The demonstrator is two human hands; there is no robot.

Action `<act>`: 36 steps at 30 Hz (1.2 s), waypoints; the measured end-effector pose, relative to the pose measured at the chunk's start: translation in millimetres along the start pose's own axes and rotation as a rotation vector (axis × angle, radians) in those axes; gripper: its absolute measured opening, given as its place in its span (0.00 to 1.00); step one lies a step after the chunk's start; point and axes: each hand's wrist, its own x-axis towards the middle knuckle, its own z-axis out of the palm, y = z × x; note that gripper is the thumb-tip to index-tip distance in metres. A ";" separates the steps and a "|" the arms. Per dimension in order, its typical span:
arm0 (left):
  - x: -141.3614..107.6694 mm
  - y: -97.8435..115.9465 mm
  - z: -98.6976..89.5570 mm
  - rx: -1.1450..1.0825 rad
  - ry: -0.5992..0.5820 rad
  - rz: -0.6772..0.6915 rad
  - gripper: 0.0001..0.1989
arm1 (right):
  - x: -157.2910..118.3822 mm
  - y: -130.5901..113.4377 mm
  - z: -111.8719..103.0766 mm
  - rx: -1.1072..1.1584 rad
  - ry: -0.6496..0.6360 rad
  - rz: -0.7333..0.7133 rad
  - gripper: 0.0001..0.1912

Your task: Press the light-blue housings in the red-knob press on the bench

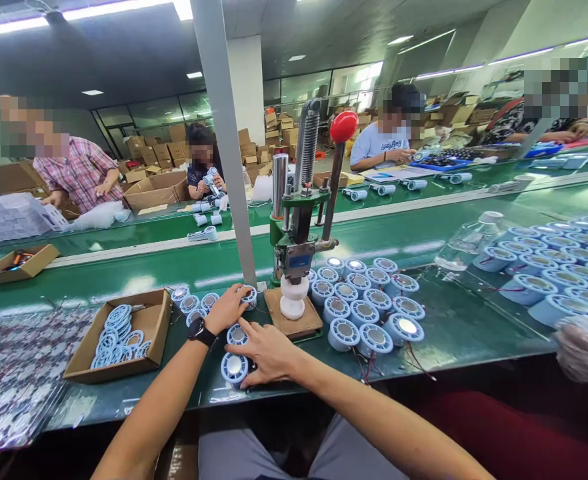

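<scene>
My left hand [228, 308], with a black watch on its wrist, reaches to a light-blue round housing [249, 297] beside the press, its fingers curled on the rim. My right hand [270, 352] has its thumb and fingers around the side of a nearer light-blue housing [234, 368] with a silver disc on top. Its fingertips also meet another housing [237, 335] just behind. Several more housings [190, 304] stand left of my left hand. A hand press [299, 257] with a red-knobbed lever has white round blocks [293, 300] above its wooden base [273, 308].
A cardboard tray [161, 333] of blue rings lies left, beside wired circuit boards [14, 373]. Grouped housings [364, 312] with trailing wires stand right of the press. Farther right are a clear bottle [469, 243], more housings [569, 307] and another person's gloved hand [587, 350]. People work across the green bench.
</scene>
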 end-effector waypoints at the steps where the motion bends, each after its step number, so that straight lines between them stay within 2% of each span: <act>1: 0.5 0.1 -1.0 0.001 0.001 -0.002 0.23 | 3.4 -0.6 0.4 -0.004 0.000 -0.015 0.39; 7: 2.3 -1.2 -1.4 0.005 0.017 -0.015 0.23 | 8.8 -2.0 -0.5 0.005 -0.004 -0.063 0.36; 12: 2.8 -3.7 1.6 -0.019 0.034 0.018 0.22 | -22.1 -12.5 -10.9 0.052 0.071 0.010 0.40; 15: 3.3 -9.0 7.5 0.011 0.041 0.032 0.22 | -64.6 -16.9 -21.2 0.111 0.212 0.171 0.44; 18: 0.9 -11.4 15.8 0.065 0.055 0.018 0.27 | -124.7 -1.9 -44.5 0.105 0.428 0.522 0.40; 20: -2.2 -8.9 20.2 0.079 0.076 0.000 0.25 | -167.6 27.7 -67.6 0.012 0.528 0.865 0.34; 21: -3.6 -6.9 21.6 0.082 0.089 -0.011 0.22 | -187.1 49.0 -79.3 -0.048 0.539 1.048 0.32; 23: -5.4 -2.7 23.6 0.087 0.116 -0.034 0.20 | -217.9 101.3 -98.6 -0.118 0.483 1.383 0.32; 25: -6.2 0.1 25.3 0.088 0.142 -0.044 0.19 | -235.8 157.4 -108.4 -0.106 0.391 1.585 0.34; 28: -9.3 1.3 29.9 0.053 0.141 -0.049 0.18 | -244.8 226.7 -104.7 -0.043 0.303 1.640 0.33; 30: -15.4 3.4 34.0 0.017 0.133 -0.069 0.18 | -245.3 256.2 -94.2 -0.023 0.279 1.597 0.32; 33: -31.5 15.1 37.0 -0.033 0.122 -0.111 0.18 | -243.5 279.2 -75.3 -0.008 0.291 1.504 0.32; 36: -46.6 34.9 34.2 -0.095 0.092 -0.123 0.19 | -239.6 292.4 -63.8 -0.038 0.414 1.371 0.33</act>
